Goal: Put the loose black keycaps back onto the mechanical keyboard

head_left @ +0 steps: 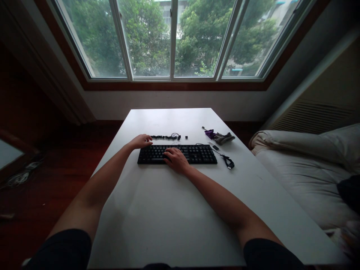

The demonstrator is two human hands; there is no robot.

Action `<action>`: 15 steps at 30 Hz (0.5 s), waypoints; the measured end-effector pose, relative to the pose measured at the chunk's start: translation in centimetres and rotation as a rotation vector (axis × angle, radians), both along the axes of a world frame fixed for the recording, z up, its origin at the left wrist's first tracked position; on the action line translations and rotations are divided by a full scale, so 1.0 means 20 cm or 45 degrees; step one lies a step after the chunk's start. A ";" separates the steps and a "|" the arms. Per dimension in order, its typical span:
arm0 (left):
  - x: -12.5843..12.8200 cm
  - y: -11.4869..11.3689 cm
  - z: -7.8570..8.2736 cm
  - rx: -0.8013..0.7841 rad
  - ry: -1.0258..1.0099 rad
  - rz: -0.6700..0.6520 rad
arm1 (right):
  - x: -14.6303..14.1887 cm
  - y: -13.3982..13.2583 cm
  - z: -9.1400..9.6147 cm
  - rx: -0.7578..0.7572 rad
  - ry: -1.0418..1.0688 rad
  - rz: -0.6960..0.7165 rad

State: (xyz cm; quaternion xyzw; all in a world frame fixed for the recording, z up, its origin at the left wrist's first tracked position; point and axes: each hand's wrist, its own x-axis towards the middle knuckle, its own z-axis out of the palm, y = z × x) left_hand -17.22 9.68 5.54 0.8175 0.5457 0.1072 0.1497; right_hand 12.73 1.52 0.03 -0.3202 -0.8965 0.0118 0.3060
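Observation:
A black keyboard [194, 154] lies across the middle of a white table [157, 217]. My right hand [176, 158] rests on its left-centre keys, fingers curled down onto them. Just beyond the keyboard's far left corner is my left hand [141, 141], its fingers bent and reaching toward a row of loose black keycaps [164, 137] laid along the far side. Whether the fingertips pinch a keycap is too small to make out. A small wire tool [174, 135] lies among the keycaps.
The keyboard's coiled cable [228, 162] trails off to the right. A purple item and a grey cloth bundle [221, 137] sit at the far right of the table. A bed with pale bedding [306, 168] stands right; windows [174, 37] ahead.

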 end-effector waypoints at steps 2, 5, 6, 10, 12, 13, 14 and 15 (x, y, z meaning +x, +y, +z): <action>-0.01 0.02 -0.04 -0.128 0.001 0.065 | 0.00 0.00 0.00 -0.004 -0.004 0.000; -0.01 0.03 -0.10 -0.248 -0.006 0.118 | 0.00 0.01 0.00 -0.015 0.001 -0.001; -0.02 0.04 -0.12 -0.259 -0.017 0.127 | 0.00 0.01 0.00 -0.019 0.001 0.000; -0.03 0.05 -0.18 -0.250 -0.061 0.122 | 0.00 0.01 0.00 -0.037 -0.003 -0.003; -0.04 0.05 -0.20 -0.218 -0.081 0.099 | 0.00 0.01 0.00 -0.046 -0.002 -0.012; -0.04 0.05 -0.22 -0.185 -0.081 0.089 | 0.00 0.01 -0.01 -0.050 -0.002 -0.014; -0.05 0.05 -0.23 -0.149 -0.074 0.082 | 0.00 0.00 -0.01 -0.053 -0.002 -0.014; -0.05 0.04 -0.24 -0.115 -0.064 0.080 | 0.00 0.00 -0.01 -0.056 -0.003 -0.011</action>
